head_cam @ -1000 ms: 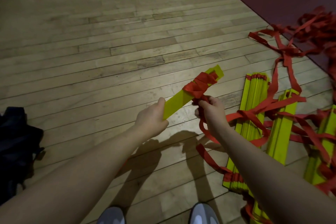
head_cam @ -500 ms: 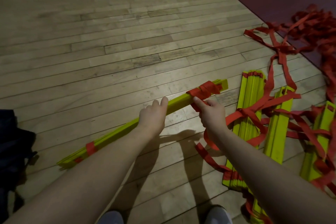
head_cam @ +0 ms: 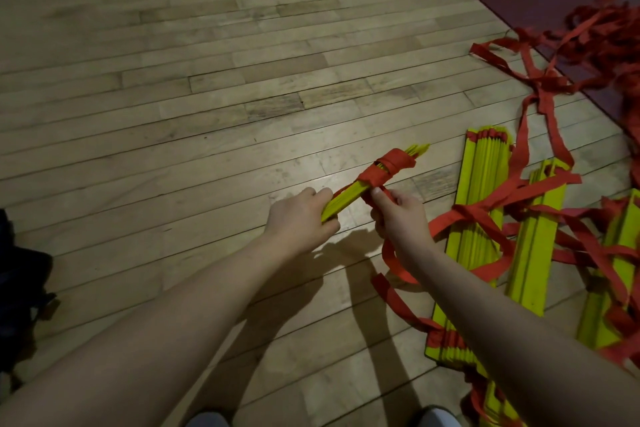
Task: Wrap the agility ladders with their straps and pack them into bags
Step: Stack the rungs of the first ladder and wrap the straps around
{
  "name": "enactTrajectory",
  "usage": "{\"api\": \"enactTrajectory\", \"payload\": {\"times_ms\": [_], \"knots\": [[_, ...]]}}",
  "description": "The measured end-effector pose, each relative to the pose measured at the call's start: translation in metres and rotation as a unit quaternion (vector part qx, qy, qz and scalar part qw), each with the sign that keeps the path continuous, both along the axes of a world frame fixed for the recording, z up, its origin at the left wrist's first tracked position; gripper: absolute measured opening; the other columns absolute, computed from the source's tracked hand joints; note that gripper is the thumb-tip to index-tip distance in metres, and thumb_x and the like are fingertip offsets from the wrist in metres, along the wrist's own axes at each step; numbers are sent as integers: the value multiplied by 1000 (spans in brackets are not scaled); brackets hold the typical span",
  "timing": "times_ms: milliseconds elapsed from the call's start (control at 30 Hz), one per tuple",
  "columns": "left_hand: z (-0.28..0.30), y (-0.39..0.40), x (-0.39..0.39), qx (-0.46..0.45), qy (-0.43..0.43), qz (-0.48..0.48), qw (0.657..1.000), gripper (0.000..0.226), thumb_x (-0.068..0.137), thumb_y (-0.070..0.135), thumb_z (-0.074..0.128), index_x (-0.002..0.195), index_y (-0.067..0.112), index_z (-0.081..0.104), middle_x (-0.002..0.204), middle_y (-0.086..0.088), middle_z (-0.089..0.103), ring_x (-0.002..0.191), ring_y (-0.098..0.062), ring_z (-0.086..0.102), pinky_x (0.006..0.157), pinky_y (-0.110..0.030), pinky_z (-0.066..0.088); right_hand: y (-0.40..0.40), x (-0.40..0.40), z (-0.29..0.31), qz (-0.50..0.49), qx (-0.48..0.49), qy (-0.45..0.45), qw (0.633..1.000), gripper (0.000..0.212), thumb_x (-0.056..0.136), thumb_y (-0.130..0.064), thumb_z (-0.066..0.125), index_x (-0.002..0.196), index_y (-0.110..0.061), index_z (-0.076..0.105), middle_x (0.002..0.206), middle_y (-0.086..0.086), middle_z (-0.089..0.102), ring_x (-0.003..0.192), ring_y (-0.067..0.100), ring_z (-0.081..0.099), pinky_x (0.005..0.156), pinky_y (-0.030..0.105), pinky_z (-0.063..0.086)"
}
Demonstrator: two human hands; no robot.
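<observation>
My left hand (head_cam: 299, 215) has its grip closed around the yellow ladder bundle (head_cam: 349, 196), held above the wooden floor (head_cam: 207, 114); my right hand (head_cam: 398, 215) pinches the red strap (head_cam: 391, 166) wound near its far end; more ladders (head_cam: 478, 218) lie just right.

Head camera, angled down (close).

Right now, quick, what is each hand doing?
Left hand: closed around the yellow ladder bundle.
Right hand: closed on the red strap wound round that bundle.
</observation>
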State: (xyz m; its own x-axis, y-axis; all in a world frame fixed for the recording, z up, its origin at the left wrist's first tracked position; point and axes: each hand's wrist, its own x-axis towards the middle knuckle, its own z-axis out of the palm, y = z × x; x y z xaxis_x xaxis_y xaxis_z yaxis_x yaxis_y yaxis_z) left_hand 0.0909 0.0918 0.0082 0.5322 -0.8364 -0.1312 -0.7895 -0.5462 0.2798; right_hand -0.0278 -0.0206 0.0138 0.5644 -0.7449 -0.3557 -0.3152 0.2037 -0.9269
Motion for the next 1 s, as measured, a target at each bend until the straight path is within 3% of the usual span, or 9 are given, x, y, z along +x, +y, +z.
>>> {"api": "enactTrajectory", "payload": {"times_ms": [133, 200, 367, 467, 567, 667, 767, 900, 1000], "knots": [[2, 2, -5, -16, 8, 30, 999, 24, 90, 42, 51, 99, 22, 41, 89, -1, 60, 84, -25, 57, 68, -31, 40, -1, -4, 12, 40, 24, -4, 999, 29, 100, -19, 48, 99, 8, 60, 59, 3, 52, 48, 12, 41, 45, 22, 32], [2, 2, -6, -25, 4, 30, 999, 31, 91, 41, 50, 107, 18, 37, 89, -2, 60, 82, -27, 58, 75, -34, 43, -2, -5, 17, 56, 25, -13, 998, 22, 98, -18, 50, 91, 0, 61, 60, 4, 54, 50, 14, 42, 46, 23, 32], [1, 1, -13, -13, 9, 38, 999, 52, 94, 35, 53, 134, 15, 27, 107, -8, 57, 91, -28, 60, 70, -35, 46, 2, 5, 16, 33, 3, -21, 999, 33, 94, -33, 59, 87, -1, 63, 61, 5, 53, 46, 10, 42, 43, 19, 33], [-2, 0, -12, 19, -30, 19, 999, 46, 95, 35, 51, 131, 13, 36, 119, -9, 51, 101, -27, 57, 73, -34, 41, 2, 9, 11, 33, 11, -24, 999, 29, 95, -30, 58, 78, -6, 61, 62, 5, 55, 47, 11, 43, 43, 19, 34], [-2, 0, -9, 5, -6, 13, 1000, 49, 90, 37, 57, 127, 12, 38, 122, -8, 46, 102, -24, 54, 75, -31, 41, 1, 4, 6, 72, 18, -40, 996, 26, 97, -27, 55, 79, -8, 58, 65, 3, 56, 48, 10, 44, 46, 21, 35], [1, -6, -8, -30, 76, 19, 996, 49, 86, 46, 60, 116, 14, 38, 106, -2, 49, 90, -22, 53, 69, -32, 42, 0, -5, 3, 106, 46, -54, 992, 22, 97, -25, 54, 84, -8, 57, 69, 3, 57, 50, 10, 45, 47, 20, 37], [5, -7, -2, -48, 62, -14, 997, 49, 83, 56, 61, 103, 18, 37, 93, 4, 44, 82, -17, 51, 65, -31, 38, -3, -14, 2, 136, 71, -46, 987, 22, 96, -27, 55, 90, -6, 58, 74, 6, 59, 52, 12, 49, 48, 19, 37], [1, -1, 4, -23, 170, -10, 985, 48, 79, 43, 70, 104, 19, 37, 84, 3, 51, 77, -18, 56, 61, -30, 45, -9, -20, 5, 201, 108, 19, 973, 24, 93, -26, 61, 98, -2, 64, 74, 12, 64, 56, 19, 58, 53, 26, 46], [-5, -1, -2, 11, 137, 4, 991, 50, 80, 39, 70, 106, 19, 32, 82, 0, 52, 76, -22, 58, 61, -32, 47, -11, -21, 3, 235, 98, 83, 963, 20, 93, -20, 61, 100, -1, 63, 75, 13, 65, 61, 21, 61, 56, 28, 49]]}}
